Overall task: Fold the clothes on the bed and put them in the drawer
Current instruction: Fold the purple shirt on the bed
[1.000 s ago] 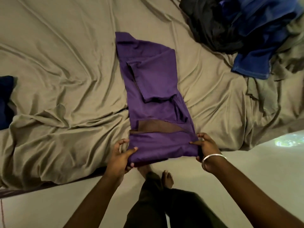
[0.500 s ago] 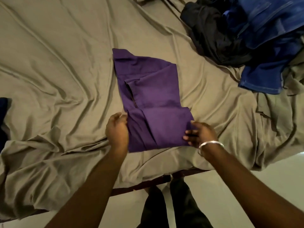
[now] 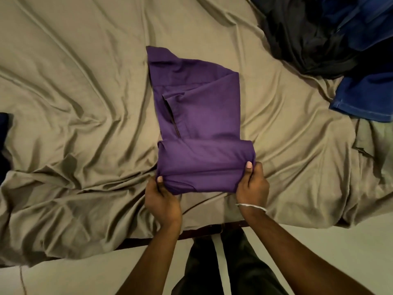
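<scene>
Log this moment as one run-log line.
step: folding purple garment | left hand: gripping near fold | right hand: gripping near fold | pile: unfolded | drawer: unseen

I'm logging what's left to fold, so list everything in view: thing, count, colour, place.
purple garment: one, purple, middle of the bed, near end folded over
black clothes: a heap, count unclear, black, upper right of the bed
blue clothes: a heap, count unclear, blue, far right, beside the black heap
dark cloth: one, dark navy, left edge, mostly cut off
bed sheet: one, beige, wrinkled, covering the bed
floor: pale, below the bed edge
bangle: one, silver, right wrist
left hand: grips the garment's near left corner
right hand: grips its near right corner
</scene>
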`<state>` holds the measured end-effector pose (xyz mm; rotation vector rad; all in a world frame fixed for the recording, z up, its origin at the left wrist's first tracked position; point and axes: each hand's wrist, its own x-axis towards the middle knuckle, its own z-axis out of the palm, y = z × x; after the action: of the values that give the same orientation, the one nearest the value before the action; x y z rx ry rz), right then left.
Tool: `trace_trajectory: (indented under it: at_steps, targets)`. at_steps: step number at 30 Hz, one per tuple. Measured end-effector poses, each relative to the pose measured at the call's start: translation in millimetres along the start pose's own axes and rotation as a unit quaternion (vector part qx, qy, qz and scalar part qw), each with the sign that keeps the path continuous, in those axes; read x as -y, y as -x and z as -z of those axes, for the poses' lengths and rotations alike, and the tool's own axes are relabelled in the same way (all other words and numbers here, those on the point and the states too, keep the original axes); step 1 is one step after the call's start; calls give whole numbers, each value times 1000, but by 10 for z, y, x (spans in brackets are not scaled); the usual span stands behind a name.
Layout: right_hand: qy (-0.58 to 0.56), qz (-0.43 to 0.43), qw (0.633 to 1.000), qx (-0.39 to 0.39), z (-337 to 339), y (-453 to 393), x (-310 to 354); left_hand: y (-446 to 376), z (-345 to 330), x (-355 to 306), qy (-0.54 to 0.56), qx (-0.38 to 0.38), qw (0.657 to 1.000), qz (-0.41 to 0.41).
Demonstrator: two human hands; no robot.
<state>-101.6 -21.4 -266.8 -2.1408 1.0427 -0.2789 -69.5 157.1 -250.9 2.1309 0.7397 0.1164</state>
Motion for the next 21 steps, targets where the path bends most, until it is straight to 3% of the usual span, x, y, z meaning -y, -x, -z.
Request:
trace_trajectory:
  at_steps: [4, 8, 10, 12, 16, 18, 21]
  targets:
    - [40, 0, 999, 15, 75, -44, 68, -31, -54, -38, -19, 36, 999, 11]
    - [111, -76, 990, 42, 37, -206, 208, -14, -116, -119, -159, 101, 981, -51]
    - [148, -80, 984, 60, 18, -234, 214, -35, -128, -143, -171, 106, 979, -25]
    - [114, -90, 986, 86, 35, -247, 196, -100, -90, -197, -156, 126, 979, 23]
    - [-88, -174, 969, 154, 143, -283, 167, -286, 63, -298, -64, 222, 966, 115]
    - [-113, -165, 963, 179, 251, -285, 205, -362, 196, -408, -9, 274, 946, 172]
    - [-107, -140, 959, 220, 410, -266, 253, -388, 400, -540, 9, 312, 933, 179]
